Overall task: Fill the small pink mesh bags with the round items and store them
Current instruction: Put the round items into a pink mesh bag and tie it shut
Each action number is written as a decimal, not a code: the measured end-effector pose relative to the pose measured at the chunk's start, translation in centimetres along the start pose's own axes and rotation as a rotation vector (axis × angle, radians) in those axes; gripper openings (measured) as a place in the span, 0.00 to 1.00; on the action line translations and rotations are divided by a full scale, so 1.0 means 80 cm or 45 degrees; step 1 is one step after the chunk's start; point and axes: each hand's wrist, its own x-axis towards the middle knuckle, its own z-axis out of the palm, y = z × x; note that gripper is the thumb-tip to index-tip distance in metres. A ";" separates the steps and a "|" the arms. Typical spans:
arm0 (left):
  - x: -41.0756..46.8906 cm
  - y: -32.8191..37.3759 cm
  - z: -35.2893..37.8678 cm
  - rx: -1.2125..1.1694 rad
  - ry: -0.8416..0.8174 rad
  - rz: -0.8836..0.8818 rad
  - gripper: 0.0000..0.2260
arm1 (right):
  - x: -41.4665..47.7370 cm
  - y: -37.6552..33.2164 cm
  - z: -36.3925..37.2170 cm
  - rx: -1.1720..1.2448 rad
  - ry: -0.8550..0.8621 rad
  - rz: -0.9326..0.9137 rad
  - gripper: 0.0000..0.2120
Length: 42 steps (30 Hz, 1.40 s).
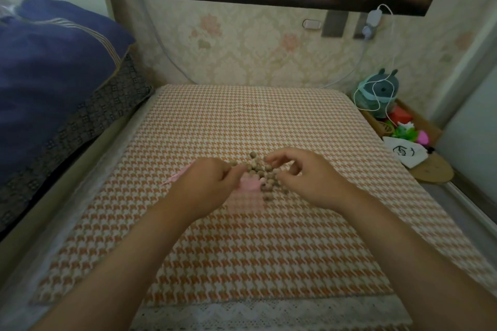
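A heap of several small brown round beads (pixel 265 173) lies on the orange-and-white houndstooth mat (pixel 242 250). A small pink mesh bag (pixel 248 191) lies flat just below the heap, its pink drawstring (pixel 177 175) trailing out to the left. My left hand (pixel 207 183) rests on the bag's top edge, fingers pinched on the bag at the heap's left side. My right hand (pixel 309 177) hovers at the heap's right side, fingers curled over the beads; whether it holds a bead is hidden.
A blue blanket (pixel 53 75) on a bed lies to the left. At the right edge stand a grey plush toy (pixel 379 91) with a white cable, a box of colourful items (pixel 403 126) and a white pouch (pixel 406 153). A wallpapered wall runs behind the mat.
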 end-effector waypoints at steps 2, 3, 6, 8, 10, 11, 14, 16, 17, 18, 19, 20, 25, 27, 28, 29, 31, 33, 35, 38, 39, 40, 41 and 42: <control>0.002 -0.003 0.000 -0.065 0.050 -0.090 0.22 | 0.003 0.016 -0.003 -0.114 0.100 0.026 0.12; 0.003 -0.005 0.001 -0.073 0.054 -0.108 0.20 | 0.003 0.023 -0.001 -0.185 0.086 0.051 0.11; 0.002 -0.009 0.002 -0.066 -0.008 -0.118 0.10 | 0.004 0.032 0.016 -0.364 -0.058 0.115 0.09; 0.000 -0.008 0.001 -0.054 -0.070 -0.102 0.06 | 0.005 0.031 0.028 -0.440 -0.107 0.104 0.09; -0.003 -0.006 0.000 -0.037 -0.114 -0.073 0.04 | 0.006 0.029 0.038 -0.530 -0.124 0.083 0.10; -0.004 -0.006 -0.001 -0.026 -0.134 -0.058 0.04 | 0.007 0.029 0.044 -0.577 -0.129 0.069 0.10; -0.009 -0.006 0.000 -0.019 -0.187 -0.007 0.05 | 0.009 0.028 0.057 -0.674 -0.131 0.036 0.10; -0.011 -0.006 0.001 -0.015 -0.224 0.017 0.06 | 0.011 0.027 0.059 -0.658 -0.113 0.043 0.09; -0.011 -0.006 0.002 -0.009 -0.238 0.032 0.06 | 0.012 0.026 0.056 -0.626 -0.090 0.058 0.08; -0.011 -0.007 0.002 -0.003 -0.250 0.044 0.06 | 0.013 0.024 0.052 -0.573 -0.048 0.073 0.07; -0.010 -0.007 0.003 0.001 -0.255 0.051 0.07 | 0.014 0.020 0.046 -0.498 0.013 0.079 0.07; -0.009 -0.007 0.003 0.007 -0.256 0.057 0.07 | 0.016 0.015 0.040 -0.407 0.085 0.074 0.07; -0.005 -0.007 0.006 0.006 -0.268 0.085 0.09 | 0.009 -0.030 0.020 0.024 0.234 -0.064 0.09; -0.004 -0.005 0.006 -0.010 -0.278 0.099 0.08 | 0.005 -0.039 0.027 -0.007 0.163 -0.138 0.07; -0.004 -0.003 0.005 -0.019 -0.281 0.109 0.08 | 0.004 -0.039 0.032 -0.070 0.126 -0.190 0.05; -0.003 -0.002 0.005 -0.030 -0.282 0.117 0.08 | 0.003 -0.039 0.036 -0.159 0.096 -0.254 0.04; -0.004 -0.001 0.004 -0.032 -0.295 0.118 0.06 | 0.004 -0.035 0.042 -0.355 0.059 -0.332 0.05; -0.006 -0.003 0.002 -0.044 -0.296 0.101 0.06 | 0.005 -0.032 0.043 -0.472 0.034 -0.310 0.10; -0.006 -0.005 0.002 -0.064 -0.280 0.082 0.08 | 0.006 -0.031 0.041 -0.495 -0.008 -0.274 0.11; -0.005 -0.007 0.002 -0.071 -0.247 0.062 0.09 | 0.004 -0.034 0.039 -0.501 -0.107 -0.271 0.08; -0.005 -0.008 0.003 -0.069 -0.234 0.057 0.09 | 0.004 -0.034 0.039 -0.536 -0.137 -0.268 0.09; -0.005 -0.007 0.003 -0.066 -0.223 0.054 0.10 | 0.003 -0.033 0.038 -0.567 -0.159 -0.260 0.10; -0.005 -0.006 0.004 -0.066 -0.213 0.056 0.10 | 0.003 -0.032 0.037 -0.584 -0.169 -0.247 0.11; -0.004 -0.006 0.005 -0.074 -0.210 0.053 0.10 | 0.004 -0.032 0.035 -0.566 -0.174 -0.228 0.11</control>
